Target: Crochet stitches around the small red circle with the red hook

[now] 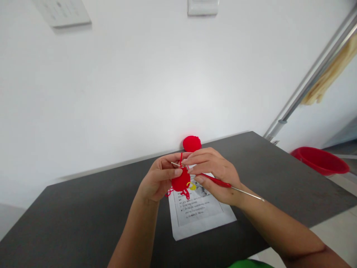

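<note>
My left hand [160,175] pinches a round piece of red crochet [180,181] between thumb and fingers. A yellow stitch marker [192,185] hangs at its lower right edge, and loose red yarn dangles below. In my right hand [216,171] is a crochet hook [220,182] with a red grip and metal ends. Its tip lies at the top edge of the crochet piece, where a strand of red yarn rises by my left fingers. Whether the tip sits inside a stitch I cannot tell.
A red ball of yarn [192,143] rests on the dark table [111,208] against the white wall. Under my hands lies a printed sheet [200,219]. To the right are a metal pole [312,82] and a red basin [320,160] beyond the table edge.
</note>
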A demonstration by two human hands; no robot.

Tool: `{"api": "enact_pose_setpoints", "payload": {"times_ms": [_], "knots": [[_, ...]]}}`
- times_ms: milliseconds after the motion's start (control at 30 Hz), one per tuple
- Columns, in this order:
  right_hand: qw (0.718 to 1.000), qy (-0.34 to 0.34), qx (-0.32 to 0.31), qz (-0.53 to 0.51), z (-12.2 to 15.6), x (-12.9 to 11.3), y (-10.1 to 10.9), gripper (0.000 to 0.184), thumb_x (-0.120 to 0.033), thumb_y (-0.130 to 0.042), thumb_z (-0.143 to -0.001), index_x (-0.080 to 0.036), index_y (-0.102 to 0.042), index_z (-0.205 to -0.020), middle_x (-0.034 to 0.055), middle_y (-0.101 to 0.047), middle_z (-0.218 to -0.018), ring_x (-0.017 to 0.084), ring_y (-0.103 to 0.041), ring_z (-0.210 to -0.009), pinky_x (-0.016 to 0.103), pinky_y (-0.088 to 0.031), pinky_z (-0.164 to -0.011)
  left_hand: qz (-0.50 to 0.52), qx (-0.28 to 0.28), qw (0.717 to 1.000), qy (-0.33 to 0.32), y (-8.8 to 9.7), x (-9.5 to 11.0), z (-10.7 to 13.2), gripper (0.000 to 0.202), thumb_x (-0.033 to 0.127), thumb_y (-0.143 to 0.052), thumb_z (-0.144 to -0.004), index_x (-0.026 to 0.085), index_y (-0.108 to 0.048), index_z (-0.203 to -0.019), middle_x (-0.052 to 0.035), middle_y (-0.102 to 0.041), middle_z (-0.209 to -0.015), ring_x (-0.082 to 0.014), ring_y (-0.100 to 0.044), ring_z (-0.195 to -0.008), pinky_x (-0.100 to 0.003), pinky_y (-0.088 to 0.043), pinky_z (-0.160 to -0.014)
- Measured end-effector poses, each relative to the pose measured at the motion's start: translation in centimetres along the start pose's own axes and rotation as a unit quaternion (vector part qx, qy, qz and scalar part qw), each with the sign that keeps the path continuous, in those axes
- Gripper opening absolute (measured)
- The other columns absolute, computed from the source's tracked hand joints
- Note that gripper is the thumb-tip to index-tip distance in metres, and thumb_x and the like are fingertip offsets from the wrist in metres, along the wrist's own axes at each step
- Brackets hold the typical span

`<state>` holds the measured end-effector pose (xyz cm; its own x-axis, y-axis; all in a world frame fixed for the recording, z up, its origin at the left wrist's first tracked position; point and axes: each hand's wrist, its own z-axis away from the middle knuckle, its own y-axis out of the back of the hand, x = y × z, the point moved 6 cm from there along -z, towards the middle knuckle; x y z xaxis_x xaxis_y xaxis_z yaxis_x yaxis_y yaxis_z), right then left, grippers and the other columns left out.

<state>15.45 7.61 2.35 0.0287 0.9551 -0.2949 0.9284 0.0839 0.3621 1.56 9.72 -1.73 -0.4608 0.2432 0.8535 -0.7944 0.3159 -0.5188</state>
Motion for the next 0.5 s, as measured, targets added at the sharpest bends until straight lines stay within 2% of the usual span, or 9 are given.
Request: {"api": "enact_pose_setpoints", "payload": {"times_ms": [100,200,333,500], "knots": [[1.0,-0.015,0.0,-0.014,-0.27,-0.2,0.41,0.018,-0.012,-0.064,-0.092,-0.021,-0.07,-0.106,0.0071,-0.08,-0.098,0.02,-0.074,-0.098,0.038,-0.059,-0.094,0.016,-0.011,1.0,0.001,-0.15,-0.25,0.05,0.036,0.019,-0.083,-0.059,0.016,-0.082,-0.096,-0.0077,-0.079,-0.077,-0.0243,-0.074,-0.073,-0.032,-0.055,-0.069],[1.0,-0.013,-0.001,-0.003,-0.27,-0.05,0.35,0.018,-0.013,-0.066,-0.092,-0.02,-0.071,-0.107,0.0084,-0.08,-0.102,0.021,-0.074,-0.099,0.037,-0.06,-0.092,0.004,0.017,1.0,-0.023,0.28,-0.23,0.25,0.041,0.019,-0.08,-0.063,0.019,-0.08,-0.104,-0.007,-0.08,-0.081,-0.0248,-0.075,-0.078,-0.034,-0.056,-0.073],[1.0,0.015,-0.018,0.01,-0.4,-0.11,0.21,0.018,-0.013,-0.064,-0.093,-0.019,-0.07,-0.108,0.0086,-0.08,-0.102,0.02,-0.073,-0.102,0.037,-0.06,-0.093,-0.006,0.022,0.999,-0.034,0.48,-0.12,0.54,0.044,0.018,-0.083,-0.065,0.022,-0.079,-0.108,-0.0038,-0.079,-0.082,-0.019,-0.073,-0.072,-0.029,-0.056,-0.07],[0.999,0.044,-0.031,0.0,-0.55,-0.76,0.44,0.018,-0.011,-0.065,-0.093,-0.015,-0.07,-0.109,0.013,-0.08,-0.107,0.02,-0.073,-0.106,0.036,-0.059,-0.095,0.007,0.025,0.999,-0.032,0.08,0.32,0.74,0.042,0.013,-0.081,-0.057,0.021,-0.082,-0.099,-0.0015,-0.072,-0.072,-0.013,-0.064,-0.06,-0.025,-0.05,-0.06]]}}
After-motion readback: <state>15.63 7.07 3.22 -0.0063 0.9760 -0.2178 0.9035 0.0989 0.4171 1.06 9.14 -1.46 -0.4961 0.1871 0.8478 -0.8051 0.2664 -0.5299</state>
